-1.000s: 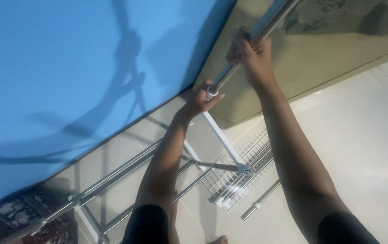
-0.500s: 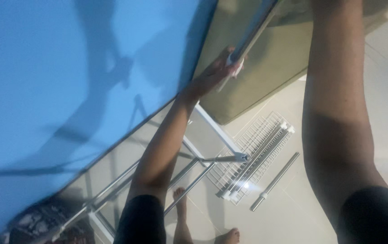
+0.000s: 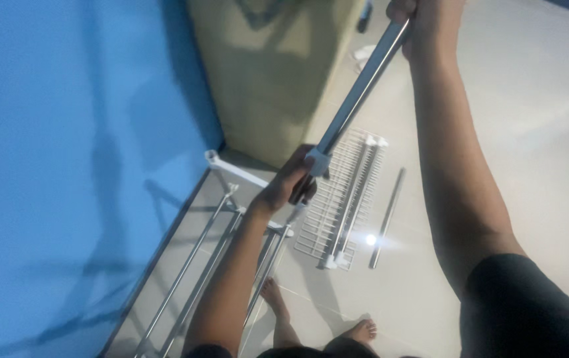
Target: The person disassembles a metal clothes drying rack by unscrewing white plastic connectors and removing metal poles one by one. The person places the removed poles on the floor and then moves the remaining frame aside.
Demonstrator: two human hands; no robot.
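Observation:
A long shiny metal pole (image 3: 356,93) runs from the upper right down toward the middle of the view. My left hand (image 3: 291,183) grips its lower end, at a white plastic fitting (image 3: 317,161). My right hand (image 3: 423,20) grips the same pole near the top edge, arm stretched out. Below my left hand stands a metal rack frame (image 3: 218,245) of thin rods with white joints, next to the blue wall.
A white wire shelf (image 3: 342,199) lies on the pale tiled floor, with a loose short metal rod (image 3: 386,217) beside it. An olive-green cabinet (image 3: 268,73) stands against the blue wall (image 3: 65,166). My bare feet (image 3: 357,330) show at the bottom.
The view has swung down and left. Both hands have kept hold of the pole; the right hand is back in view at its upper part, and the pole now points steeper.

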